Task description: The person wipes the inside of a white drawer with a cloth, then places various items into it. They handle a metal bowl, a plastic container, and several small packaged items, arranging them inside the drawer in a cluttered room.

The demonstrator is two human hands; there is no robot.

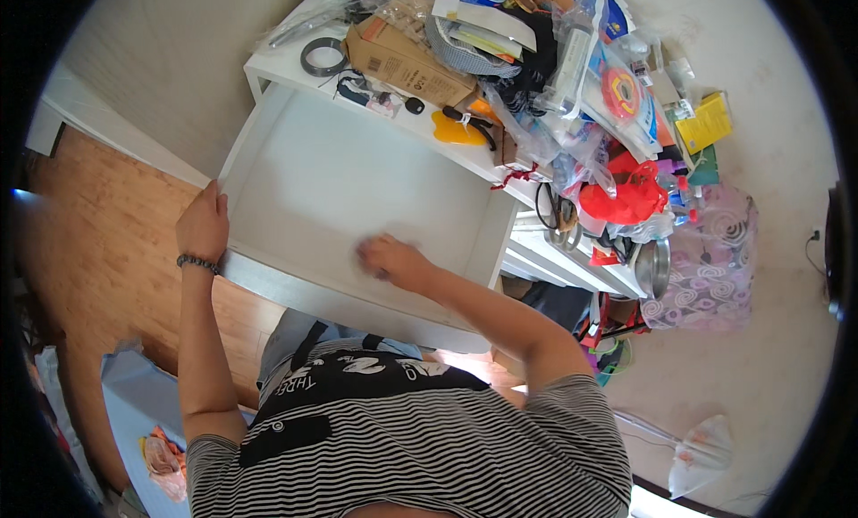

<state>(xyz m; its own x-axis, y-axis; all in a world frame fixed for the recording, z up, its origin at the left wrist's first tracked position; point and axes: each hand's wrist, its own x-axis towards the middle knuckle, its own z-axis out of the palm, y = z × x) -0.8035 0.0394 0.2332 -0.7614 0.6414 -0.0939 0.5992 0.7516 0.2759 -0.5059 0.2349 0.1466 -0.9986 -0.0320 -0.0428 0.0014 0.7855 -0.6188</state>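
A white drawer point(313, 178) is pulled out in front of me, and its inside shows bare white surfaces. My left hand point(206, 225), with a dark bead bracelet point(197, 263) at the wrist, grips the drawer's front left corner. Down inside, toward the front edge, is my right hand point(395, 261), palm side down and close to the drawer bottom. Motion smears its fingers, which look bent. A small dark patch shows beneath them, but I cannot tell what it is.
Behind the drawer, the white cabinet top holds a roll of dark tape point(323, 57), a cardboard box point(407, 64) and black-handled pliers point(469, 125). Plastic bags and a red bag point(626, 196) crowd the right. A blue-grey surface point(134, 402) stands at lower left.
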